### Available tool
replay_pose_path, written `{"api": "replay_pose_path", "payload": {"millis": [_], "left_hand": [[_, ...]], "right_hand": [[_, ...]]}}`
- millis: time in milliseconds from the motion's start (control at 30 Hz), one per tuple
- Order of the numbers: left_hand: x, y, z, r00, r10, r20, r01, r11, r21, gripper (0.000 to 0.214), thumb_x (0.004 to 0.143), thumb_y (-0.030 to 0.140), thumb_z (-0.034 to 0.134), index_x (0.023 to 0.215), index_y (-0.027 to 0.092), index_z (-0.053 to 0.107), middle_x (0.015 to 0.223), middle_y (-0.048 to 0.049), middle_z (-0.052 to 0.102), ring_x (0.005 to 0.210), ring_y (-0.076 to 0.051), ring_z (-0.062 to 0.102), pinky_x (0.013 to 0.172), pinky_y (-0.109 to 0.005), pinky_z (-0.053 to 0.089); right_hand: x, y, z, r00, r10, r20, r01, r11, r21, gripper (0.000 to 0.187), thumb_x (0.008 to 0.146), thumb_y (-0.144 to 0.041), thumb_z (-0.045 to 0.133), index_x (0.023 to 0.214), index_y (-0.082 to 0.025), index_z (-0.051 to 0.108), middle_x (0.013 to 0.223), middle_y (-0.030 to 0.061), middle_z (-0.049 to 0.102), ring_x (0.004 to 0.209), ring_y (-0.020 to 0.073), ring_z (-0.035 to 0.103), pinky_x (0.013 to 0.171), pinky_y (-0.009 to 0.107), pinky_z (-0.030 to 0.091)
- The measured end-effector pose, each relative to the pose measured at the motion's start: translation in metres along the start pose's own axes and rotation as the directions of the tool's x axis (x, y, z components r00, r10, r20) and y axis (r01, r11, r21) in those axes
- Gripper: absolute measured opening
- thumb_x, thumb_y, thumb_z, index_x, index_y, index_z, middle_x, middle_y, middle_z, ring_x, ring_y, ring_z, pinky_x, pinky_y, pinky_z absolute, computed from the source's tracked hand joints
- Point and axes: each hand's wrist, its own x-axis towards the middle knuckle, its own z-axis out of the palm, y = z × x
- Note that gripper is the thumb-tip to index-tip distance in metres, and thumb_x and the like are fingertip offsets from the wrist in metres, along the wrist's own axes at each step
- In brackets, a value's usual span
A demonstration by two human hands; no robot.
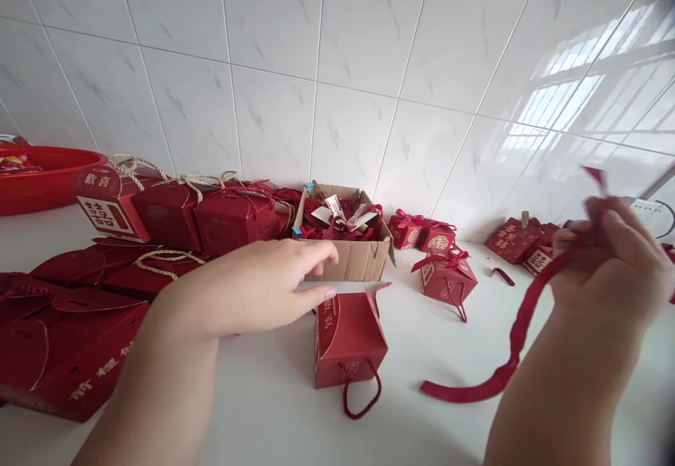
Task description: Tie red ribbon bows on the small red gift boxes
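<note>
A small red gift box (pixel 351 339) with a twisted cord handle stands on the white counter in front of me. My left hand (pixel 295 276) reaches over its back left corner, fingers loosely bent and apart, with the thumb at the box's top edge; whether it touches cannot be told. Off to the right, my right hand (pixel 606 262) is raised with its fingers closed on a dark red ribbon (pixel 519 332). One end of that ribbon trails down onto the counter, and a short end sticks up above the fingers.
Behind the box stands a cardboard carton (pixel 358 259) filled with red ribbons and cards. Larger red gift boxes (pixel 232 216) crowd the left side, near a red basin (pixel 53 178). Small ribbon-tied boxes (pixel 448 276) and flat red pieces (pixel 511 241) lie at right. A tiled wall (pixel 274 100) closes the back.
</note>
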Motion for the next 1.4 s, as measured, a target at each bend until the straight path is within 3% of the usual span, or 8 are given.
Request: {"api": "replay_pose_path", "payload": {"millis": [67,100,133,200,300,400,633,1400], "left_hand": [[0.005,-0.001,0.005,0.993,-0.06,0.106,0.053,0.996,0.069,0.042,0.083,0.052,0.045,0.116,0.029,0.057,0.1,-0.0026,0.067,0.07,-0.018,0.062,0.061,-0.027,0.043],[0.008,0.0,0.007,0.989,-0.062,0.134,0.05,0.995,0.087,0.043,0.083,0.052,0.044,0.119,0.03,0.056,0.106,-0.003,0.066,0.076,-0.019,0.063,0.064,-0.028,0.044],[0.011,0.001,0.009,0.987,-0.046,0.153,0.032,0.995,0.092,0.044,0.083,0.051,0.043,0.121,0.031,0.055,0.112,-0.0029,0.064,0.083,-0.02,0.063,0.069,-0.029,0.045],[0.018,0.004,0.013,0.981,-0.001,0.192,-0.014,0.997,0.075,0.045,0.084,0.05,0.042,0.125,0.035,0.052,0.122,-0.0012,0.059,0.095,-0.022,0.061,0.076,-0.03,0.045],[0.026,0.01,0.019,0.959,0.023,0.283,-0.04,0.998,0.055,0.047,0.083,0.049,0.043,0.128,0.039,0.049,0.125,-0.0002,0.056,0.098,-0.023,0.06,0.076,-0.03,0.045],[0.031,0.015,0.022,0.943,0.019,0.332,-0.044,0.997,0.068,0.048,0.082,0.048,0.043,0.129,0.041,0.048,0.119,-0.0018,0.057,0.089,-0.022,0.061,0.069,-0.03,0.045],[0.037,0.019,0.025,0.925,0.0,0.38,-0.036,0.995,0.089,0.045,0.081,0.045,0.042,0.125,0.043,0.052,0.109,-0.0028,0.058,0.076,-0.021,0.06,0.056,-0.029,0.041],[0.04,0.02,0.028,0.918,0.009,0.396,-0.031,0.998,0.048,0.044,0.077,0.043,0.051,0.118,0.03,0.06,0.109,-0.0064,0.064,0.09,-0.023,0.062,0.07,-0.029,0.047]], "right_hand": [[-0.008,0.003,0.005,0.968,0.163,0.192,-0.123,0.971,-0.204,0.014,0.067,-0.018,0.073,0.08,-0.015,0.074,0.076,0.0067,0.065,0.056,0.0101,0.053,0.047,0.025,0.041],[-0.011,0.005,0.007,0.907,0.278,0.316,-0.176,0.932,-0.316,0.016,0.067,-0.024,0.076,0.08,-0.016,0.074,0.073,0.0059,0.065,0.058,0.0107,0.054,0.05,0.026,0.043],[-0.014,0.006,0.008,0.799,0.402,0.447,-0.2,0.879,-0.432,0.018,0.068,-0.029,0.077,0.079,-0.016,0.074,0.07,0.0048,0.065,0.06,0.0112,0.055,0.054,0.026,0.043],[-0.019,0.008,0.013,0.472,0.596,0.65,-0.125,0.775,-0.62,0.02,0.071,-0.036,0.074,0.077,-0.017,0.074,0.065,0.0029,0.062,0.062,0.0119,0.054,0.057,0.025,0.043],[-0.027,0.009,0.024,0.027,0.68,0.733,0.083,0.729,-0.679,0.027,0.079,-0.041,0.065,0.075,-0.016,0.073,0.061,0.0019,0.059,0.057,0.0106,0.049,0.052,0.025,0.039],[-0.035,0.012,0.037,-0.154,0.667,0.729,0.128,0.745,-0.655,0.031,0.082,-0.041,0.062,0.071,-0.014,0.072,0.057,0.001,0.055,0.052,0.0088,0.044,0.048,0.024,0.035],[-0.042,0.027,0.04,-0.225,0.643,0.732,0.083,0.762,-0.643,0.033,0.08,-0.043,0.063,0.08,-0.012,0.075,0.055,-0.0014,0.052,0.049,0.0058,0.033,0.045,0.023,0.028],[-0.04,0.03,0.04,-0.338,0.552,0.762,0.025,0.815,-0.579,0.024,0.079,-0.036,0.066,0.086,-0.015,0.075,0.078,0.0055,0.071,0.071,0.0138,0.061,0.065,0.025,0.048]]}}
